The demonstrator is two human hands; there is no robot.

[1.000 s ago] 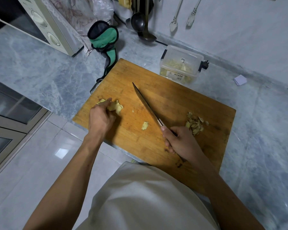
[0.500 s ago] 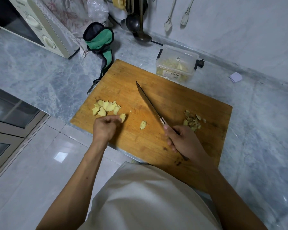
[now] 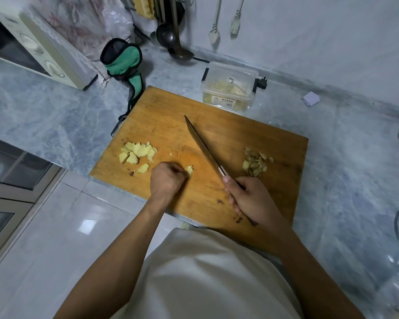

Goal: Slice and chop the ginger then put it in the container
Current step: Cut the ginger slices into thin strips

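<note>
Left hand [image 3: 167,180] pinching ginger piece [image 3: 189,170] — just left of knife [image 3: 203,148].

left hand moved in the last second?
Yes. The left hand went from the ginger slices rightward along the cutting board to the lone piece near the knife.
</note>
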